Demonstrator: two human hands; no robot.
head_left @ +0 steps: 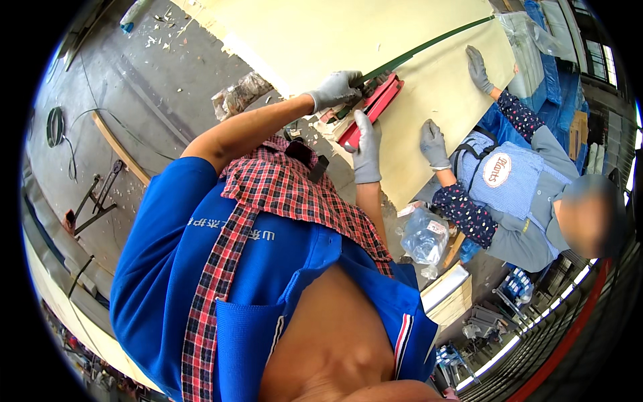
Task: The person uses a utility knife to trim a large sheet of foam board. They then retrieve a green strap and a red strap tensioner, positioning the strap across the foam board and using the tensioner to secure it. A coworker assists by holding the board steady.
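My left hand [335, 92], in a grey glove, is closed at the near end of a green packing strap [429, 45]. The strap runs to the far right over a large pale yellow sheet-topped stack [315, 33]. A red strapping tool [376, 110] with long handles lies at the stack's near edge, just right of my left hand. My right hand [367, 149], also gloved in grey, wraps the tool's near handle; some of its fingers are hidden. Dark metal parts between my hands are hard to make out.
At the right a co-worker's gloved hands [434, 144] rest flat on the stack. Blue-wrapped bundles [549, 74] stand behind. Crumpled plastic [425, 234] lies below right. On the floor at left are a strap coil [55, 127], a wooden strip [120, 147] and a metal tool [100, 194].
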